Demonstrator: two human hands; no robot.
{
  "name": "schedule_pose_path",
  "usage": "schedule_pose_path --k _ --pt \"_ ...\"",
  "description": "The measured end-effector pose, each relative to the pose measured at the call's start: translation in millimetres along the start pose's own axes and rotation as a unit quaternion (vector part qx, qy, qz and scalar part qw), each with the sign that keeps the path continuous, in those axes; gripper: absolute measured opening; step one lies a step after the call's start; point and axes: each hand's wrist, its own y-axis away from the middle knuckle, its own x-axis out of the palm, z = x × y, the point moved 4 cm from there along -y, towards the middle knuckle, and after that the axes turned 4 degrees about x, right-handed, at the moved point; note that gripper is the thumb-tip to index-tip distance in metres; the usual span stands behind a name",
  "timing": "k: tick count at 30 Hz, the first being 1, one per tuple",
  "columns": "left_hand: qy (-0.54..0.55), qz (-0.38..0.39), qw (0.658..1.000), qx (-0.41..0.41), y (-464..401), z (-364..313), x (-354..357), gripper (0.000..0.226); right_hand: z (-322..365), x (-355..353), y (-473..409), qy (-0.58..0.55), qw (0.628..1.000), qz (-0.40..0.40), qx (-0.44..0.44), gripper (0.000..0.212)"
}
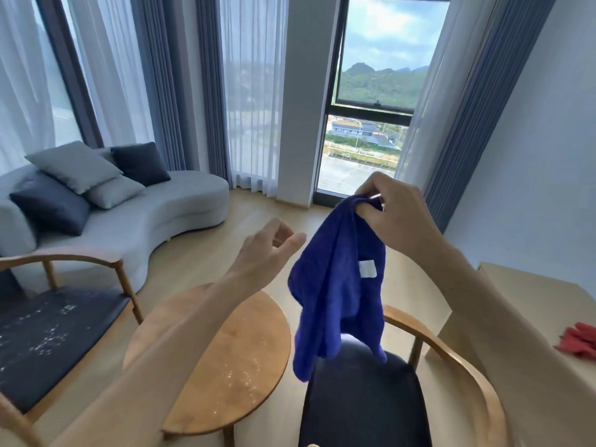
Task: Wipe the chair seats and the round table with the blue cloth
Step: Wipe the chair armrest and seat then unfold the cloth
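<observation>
The blue cloth (335, 285) with a white label hangs in the air from my right hand (390, 214), which pinches its top corner. My left hand (267, 250) is raised just left of the cloth with relaxed fingers, apart from it and holding nothing. Below stands the round wooden table (232, 359) with white crumbs scattered on its top. The left chair (48, 337) has a dark seat speckled with white bits. The right chair (364, 401) has a dark seat directly under the hanging cloth.
A grey curved sofa (154, 217) with several cushions stands at the back left. A light wooden desk (529, 304) on the right carries a red cloth or gloves (579, 341). Curtains and tall windows line the far wall.
</observation>
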Motion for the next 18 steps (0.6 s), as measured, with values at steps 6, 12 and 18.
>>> schedule_pose_path --k 6,12,18 --pt "-0.064 0.011 0.994 0.092 -9 -55 4 0.032 28 -12 -24 -0.018 0.998 -0.056 -0.005 0.012" --pt "-0.003 0.037 0.995 0.089 -14 -63 2 0.014 23 -36 -25 -0.032 0.999 -0.040 -0.008 0.024" --pt "0.026 0.082 0.994 0.062 -17 -71 2 0.009 -4 -48 -17 -0.070 0.996 0.062 -0.003 0.023"
